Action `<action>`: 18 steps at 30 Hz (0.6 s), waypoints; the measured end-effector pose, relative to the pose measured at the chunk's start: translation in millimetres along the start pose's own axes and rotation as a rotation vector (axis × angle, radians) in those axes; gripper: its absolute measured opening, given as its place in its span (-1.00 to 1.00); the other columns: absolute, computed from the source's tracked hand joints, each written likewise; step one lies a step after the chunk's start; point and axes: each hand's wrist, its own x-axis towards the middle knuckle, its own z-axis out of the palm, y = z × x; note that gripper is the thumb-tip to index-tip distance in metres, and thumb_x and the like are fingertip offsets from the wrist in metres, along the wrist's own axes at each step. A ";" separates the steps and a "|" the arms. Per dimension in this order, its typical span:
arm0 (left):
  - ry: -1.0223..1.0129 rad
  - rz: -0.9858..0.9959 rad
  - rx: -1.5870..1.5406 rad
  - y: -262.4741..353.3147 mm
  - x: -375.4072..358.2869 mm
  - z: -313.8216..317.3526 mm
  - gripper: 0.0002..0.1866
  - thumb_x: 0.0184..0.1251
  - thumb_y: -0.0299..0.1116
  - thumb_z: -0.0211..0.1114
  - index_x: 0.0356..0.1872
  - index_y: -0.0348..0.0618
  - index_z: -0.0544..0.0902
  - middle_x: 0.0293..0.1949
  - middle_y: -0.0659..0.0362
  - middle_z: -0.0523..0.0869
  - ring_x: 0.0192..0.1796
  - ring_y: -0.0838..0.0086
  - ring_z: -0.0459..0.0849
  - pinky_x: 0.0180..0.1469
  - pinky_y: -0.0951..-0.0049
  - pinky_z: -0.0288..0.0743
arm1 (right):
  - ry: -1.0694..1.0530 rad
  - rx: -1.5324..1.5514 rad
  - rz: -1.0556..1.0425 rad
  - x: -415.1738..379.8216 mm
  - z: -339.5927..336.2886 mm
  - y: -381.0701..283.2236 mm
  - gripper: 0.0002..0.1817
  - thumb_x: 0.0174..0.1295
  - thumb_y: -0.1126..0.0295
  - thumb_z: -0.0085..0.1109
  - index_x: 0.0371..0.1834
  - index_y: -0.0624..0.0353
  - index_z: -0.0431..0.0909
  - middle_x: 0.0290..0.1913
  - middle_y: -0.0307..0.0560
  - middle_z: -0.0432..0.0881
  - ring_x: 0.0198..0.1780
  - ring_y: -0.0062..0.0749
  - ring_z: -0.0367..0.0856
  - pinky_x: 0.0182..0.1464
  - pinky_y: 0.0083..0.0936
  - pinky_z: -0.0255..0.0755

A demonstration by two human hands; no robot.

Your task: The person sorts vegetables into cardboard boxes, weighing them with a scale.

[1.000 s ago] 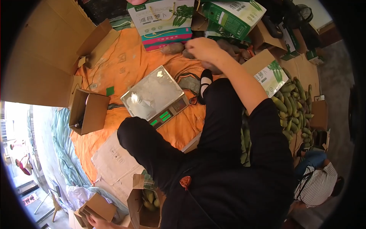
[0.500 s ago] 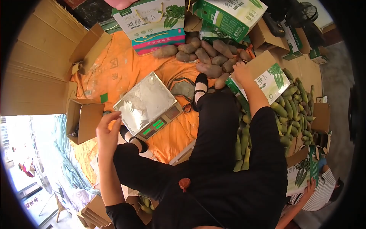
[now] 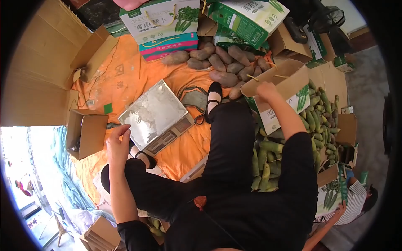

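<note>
My right hand is closed on the rim of a white and green carton printed with radishes. That carton stands tilted beside my knee with its open top and yellow cord handles showing, at the edge of a heap of green radishes. On the other side, my left hand hangs beside the near left edge of a digital scale, fingers loosely bent and apart, holding nothing. The scale's metal pan carries no goods and has pale, shiny patches.
Dusky, reddish-brown tubers lie on the orange sheet. Behind them stand printed gift cartons and a black fan. A small brown box is left of the scale. At lower right a person in stripes holds another carton.
The carton under my right hand has tipped so its opening and cord handles now show. My left hand's fingers have drawn a little closer together. The scale's green digits no longer show.
</note>
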 end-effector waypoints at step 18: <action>0.103 0.112 -0.064 -3.2 -5.3 -10.2 -0.85 0.19 -0.50 0.26 -0.23 -0.29 0.70 -0.35 0.10 0.73 -0.27 0.45 0.69 -0.15 0.48 0.51 | 0.579 1.210 -0.315 -83.3 -165.9 -50.4 -0.72 0.05 0.44 0.23 -0.17 0.33 0.51 -0.16 0.07 0.50 -0.08 0.02 0.50 -0.04 -0.29 0.39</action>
